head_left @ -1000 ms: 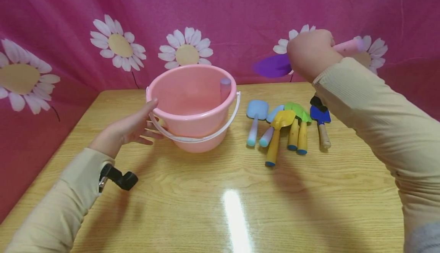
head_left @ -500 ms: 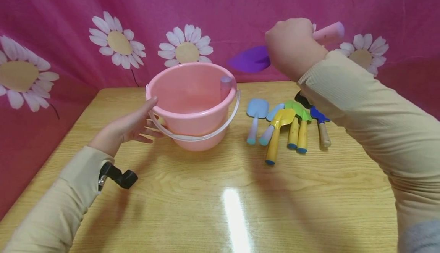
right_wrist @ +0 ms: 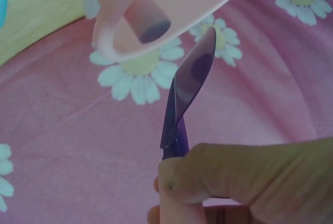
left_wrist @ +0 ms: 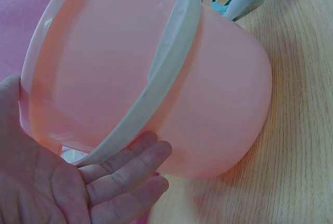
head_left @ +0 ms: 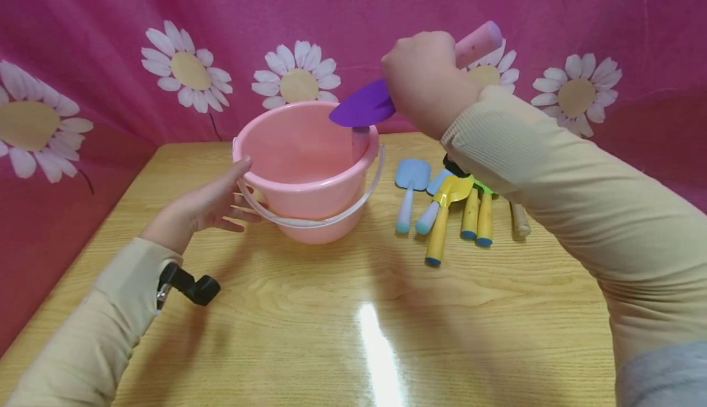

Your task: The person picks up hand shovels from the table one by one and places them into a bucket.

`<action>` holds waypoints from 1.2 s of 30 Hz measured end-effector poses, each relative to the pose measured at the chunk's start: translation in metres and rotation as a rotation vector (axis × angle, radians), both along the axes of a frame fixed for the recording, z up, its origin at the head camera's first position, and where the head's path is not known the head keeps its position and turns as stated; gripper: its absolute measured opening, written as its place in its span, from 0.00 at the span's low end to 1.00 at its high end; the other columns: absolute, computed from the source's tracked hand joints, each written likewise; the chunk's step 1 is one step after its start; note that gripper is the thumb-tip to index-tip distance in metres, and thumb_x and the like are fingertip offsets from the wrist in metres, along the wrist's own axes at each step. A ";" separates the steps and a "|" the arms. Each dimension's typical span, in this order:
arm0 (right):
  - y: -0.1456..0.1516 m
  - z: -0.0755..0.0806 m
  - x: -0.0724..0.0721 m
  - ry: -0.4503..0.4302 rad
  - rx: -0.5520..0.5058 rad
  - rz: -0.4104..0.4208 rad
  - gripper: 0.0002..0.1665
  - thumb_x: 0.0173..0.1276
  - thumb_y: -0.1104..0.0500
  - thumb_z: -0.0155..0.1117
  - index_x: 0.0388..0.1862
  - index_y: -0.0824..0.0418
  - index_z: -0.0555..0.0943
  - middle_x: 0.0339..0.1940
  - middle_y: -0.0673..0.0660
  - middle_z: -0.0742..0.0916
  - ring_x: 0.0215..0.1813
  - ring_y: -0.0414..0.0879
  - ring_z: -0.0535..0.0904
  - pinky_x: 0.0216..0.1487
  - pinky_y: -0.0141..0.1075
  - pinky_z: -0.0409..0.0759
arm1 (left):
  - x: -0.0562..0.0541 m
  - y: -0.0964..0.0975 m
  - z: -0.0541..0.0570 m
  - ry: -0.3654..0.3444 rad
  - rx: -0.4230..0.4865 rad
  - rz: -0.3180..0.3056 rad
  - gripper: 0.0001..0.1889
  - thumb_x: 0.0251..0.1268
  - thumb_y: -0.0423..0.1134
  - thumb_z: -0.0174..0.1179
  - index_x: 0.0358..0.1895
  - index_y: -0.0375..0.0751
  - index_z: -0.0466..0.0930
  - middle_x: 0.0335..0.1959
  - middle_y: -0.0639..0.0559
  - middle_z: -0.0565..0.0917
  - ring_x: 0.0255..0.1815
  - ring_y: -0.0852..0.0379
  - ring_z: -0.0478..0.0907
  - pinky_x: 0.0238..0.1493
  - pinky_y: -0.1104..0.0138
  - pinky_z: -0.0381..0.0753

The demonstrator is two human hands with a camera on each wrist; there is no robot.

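My right hand [head_left: 428, 78] grips the pink handle of a purple hand trowel [head_left: 364, 105], fingers wrapped near the blade end. The trowel's blade points left and overlaps the right rim of the pink bucket [head_left: 309, 204] in the head view. Inside that bucket, a pink tool handle with a lilac end [head_left: 360, 142] leans against the right wall. At the bucket's left side is my left hand [head_left: 207, 207], thumb at the rim and fingers extended beside the white bail handle [left_wrist: 156, 89]. In the right wrist view the trowel [right_wrist: 192, 73] stands edge-on, its tip close to the bucket rim.
Right of the bucket lie several small garden tools: a light blue shovel [head_left: 412, 175], a yellow shovel [head_left: 453, 191], and others with yellow handles [head_left: 485, 220]. A wooden handle [head_left: 519, 220] shows partly behind the right sleeve. A pink flowered cloth [head_left: 386, 14] hangs behind the wooden table [head_left: 309, 333].
My right hand has carried the purple trowel leftward from over the tools to the bucket's right rim. The left hand and bucket have stayed in place.
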State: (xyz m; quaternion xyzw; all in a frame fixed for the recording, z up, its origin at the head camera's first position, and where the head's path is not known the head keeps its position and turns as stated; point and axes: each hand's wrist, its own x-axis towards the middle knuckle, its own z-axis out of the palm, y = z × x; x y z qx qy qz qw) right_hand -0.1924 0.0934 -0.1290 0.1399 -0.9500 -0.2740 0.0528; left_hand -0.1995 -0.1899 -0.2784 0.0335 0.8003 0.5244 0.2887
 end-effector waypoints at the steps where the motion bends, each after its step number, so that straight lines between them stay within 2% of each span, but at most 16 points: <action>1: -0.003 -0.001 0.000 0.000 0.002 0.006 0.13 0.56 0.63 0.63 0.39 0.68 0.78 0.28 0.61 0.80 0.28 0.53 0.77 0.27 0.43 0.78 | 0.000 0.000 0.000 0.001 -0.001 0.000 0.48 0.54 0.75 0.29 0.62 0.33 0.53 0.59 0.28 0.65 0.58 0.35 0.64 0.53 0.45 0.65; 7: -0.021 -0.007 0.001 -0.011 0.015 0.045 0.15 0.53 0.62 0.63 0.42 0.64 0.79 0.33 0.59 0.82 0.32 0.53 0.76 0.33 0.44 0.78 | -0.002 -0.003 -0.001 0.002 0.016 -0.021 0.49 0.51 0.76 0.31 0.60 0.34 0.54 0.58 0.31 0.67 0.56 0.38 0.68 0.50 0.47 0.68; 13: -0.039 -0.017 -0.002 -0.061 0.020 0.047 0.19 0.56 0.61 0.63 0.49 0.59 0.77 0.40 0.57 0.82 0.38 0.52 0.76 0.42 0.46 0.76 | 0.000 -0.001 -0.001 0.006 -0.001 -0.011 0.49 0.53 0.75 0.30 0.63 0.34 0.51 0.60 0.28 0.63 0.57 0.37 0.67 0.51 0.46 0.66; 22: -0.055 -0.045 -0.004 -0.080 0.109 0.103 0.13 0.62 0.63 0.54 0.45 0.57 0.78 0.38 0.53 0.82 0.36 0.46 0.74 0.39 0.39 0.75 | 0.000 0.001 0.000 0.000 -0.005 0.005 0.47 0.56 0.73 0.28 0.65 0.35 0.49 0.61 0.27 0.61 0.58 0.35 0.65 0.53 0.44 0.64; 26: -0.060 -0.056 -0.004 -0.096 0.147 0.131 0.13 0.65 0.65 0.48 0.44 0.57 0.78 0.37 0.52 0.82 0.36 0.46 0.74 0.37 0.38 0.75 | 0.001 0.003 0.001 0.000 -0.009 0.005 0.47 0.55 0.73 0.29 0.64 0.34 0.49 0.61 0.27 0.60 0.58 0.35 0.65 0.52 0.45 0.65; 32: -0.068 -0.065 -0.005 -0.128 0.268 0.175 0.13 0.67 0.64 0.48 0.45 0.59 0.78 0.41 0.53 0.82 0.38 0.44 0.77 0.40 0.37 0.76 | 0.002 0.005 0.002 -0.001 -0.010 0.009 0.48 0.53 0.74 0.30 0.64 0.34 0.49 0.61 0.27 0.61 0.58 0.36 0.65 0.52 0.45 0.66; 33: -0.069 -0.066 -0.006 -0.121 0.290 0.189 0.12 0.66 0.64 0.49 0.43 0.60 0.79 0.39 0.54 0.83 0.36 0.42 0.77 0.38 0.35 0.76 | 0.002 0.005 0.002 0.000 -0.011 0.010 0.48 0.53 0.75 0.30 0.65 0.35 0.49 0.61 0.28 0.61 0.58 0.36 0.65 0.51 0.45 0.66; 35: -0.070 -0.071 -0.008 -0.029 0.386 0.229 0.07 0.65 0.62 0.55 0.38 0.62 0.78 0.29 0.54 0.81 0.29 0.41 0.75 0.31 0.29 0.75 | 0.002 0.005 0.001 0.001 -0.005 0.004 0.48 0.53 0.75 0.29 0.65 0.35 0.49 0.61 0.27 0.61 0.58 0.35 0.65 0.52 0.45 0.65; 36: -0.070 -0.089 -0.026 0.175 0.422 0.306 0.07 0.63 0.59 0.58 0.34 0.63 0.78 0.25 0.53 0.80 0.28 0.41 0.75 0.29 0.27 0.74 | 0.002 0.005 0.001 0.003 -0.004 0.002 0.48 0.54 0.74 0.29 0.65 0.35 0.49 0.61 0.27 0.61 0.58 0.35 0.65 0.52 0.44 0.65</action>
